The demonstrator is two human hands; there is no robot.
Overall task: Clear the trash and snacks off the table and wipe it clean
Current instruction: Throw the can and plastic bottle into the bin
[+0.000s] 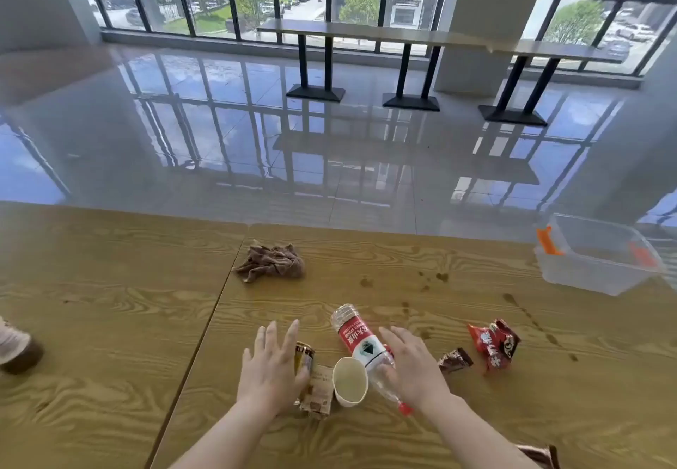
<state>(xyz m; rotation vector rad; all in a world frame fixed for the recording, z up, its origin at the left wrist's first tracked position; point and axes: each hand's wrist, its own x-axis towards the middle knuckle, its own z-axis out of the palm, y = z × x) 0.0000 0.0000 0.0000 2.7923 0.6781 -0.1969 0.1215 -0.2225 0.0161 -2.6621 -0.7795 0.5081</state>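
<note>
My left hand (269,366) hovers flat with fingers spread, partly over a brown-and-gold can (304,357) lying on the wooden table (403,271). My right hand (412,366), also spread, lies over the lower part of a clear water bottle (357,340) with a red label and red cap, lying on its side. Between the hands a white paper cup (350,380) lies tipped toward me, beside a tan snack packet (318,391). To the right are a small brown wrapper (455,360) and a crumpled red wrapper (494,344). A brown rag (273,263) lies further back.
A clear plastic bin (597,254) with orange latches stands at the table's far right corner. Dark spill stains (432,278) mark the wood. Another brown wrapper (542,455) shows at the bottom edge. At the left edge sits something pink and brown (16,349). A second tabletop adjoins on the left.
</note>
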